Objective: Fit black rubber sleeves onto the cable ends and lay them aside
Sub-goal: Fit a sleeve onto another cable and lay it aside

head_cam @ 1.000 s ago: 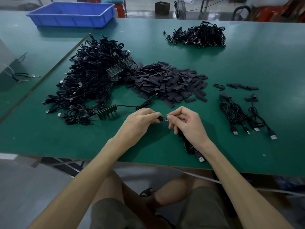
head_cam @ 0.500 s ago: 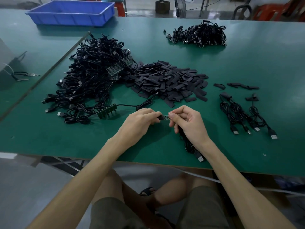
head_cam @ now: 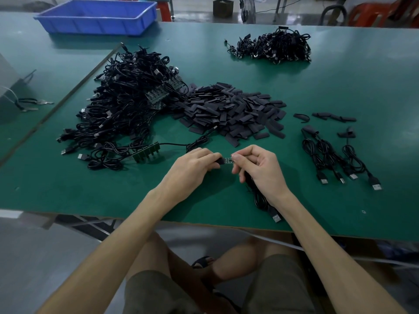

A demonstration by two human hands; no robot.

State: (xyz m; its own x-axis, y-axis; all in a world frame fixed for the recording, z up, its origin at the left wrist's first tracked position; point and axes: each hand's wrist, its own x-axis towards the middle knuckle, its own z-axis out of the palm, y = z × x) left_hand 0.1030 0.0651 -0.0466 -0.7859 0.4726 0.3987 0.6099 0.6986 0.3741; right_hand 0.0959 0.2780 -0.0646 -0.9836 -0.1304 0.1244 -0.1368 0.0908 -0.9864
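Note:
My left hand [head_cam: 192, 166] pinches a black rubber sleeve [head_cam: 218, 160] at its fingertips. My right hand [head_cam: 260, 168] pinches the small green board end of a cable [head_cam: 227, 160], which points at the sleeve's mouth. The rest of that cable [head_cam: 260, 198] runs under my right wrist to a USB plug [head_cam: 276, 217] near the table's front edge. A heap of loose black sleeves [head_cam: 231, 109] lies just beyond my hands. To its left is a big tangle of unsleeved cables [head_cam: 127, 98]. Several sleeved cables [head_cam: 335, 157] lie side by side at the right.
The green table [head_cam: 340, 87] carries another pile of black cables [head_cam: 274, 46] at the back right and a blue plastic bin [head_cam: 97, 15] at the back left. A few stray sleeves [head_cam: 333, 116] lie above the sleeved cables. Keys [head_cam: 34, 103] rest far left.
Both hands stay in the same spot over the table. The sleeve and the cable's board end remain held tip to tip, with only slight finger shifts.

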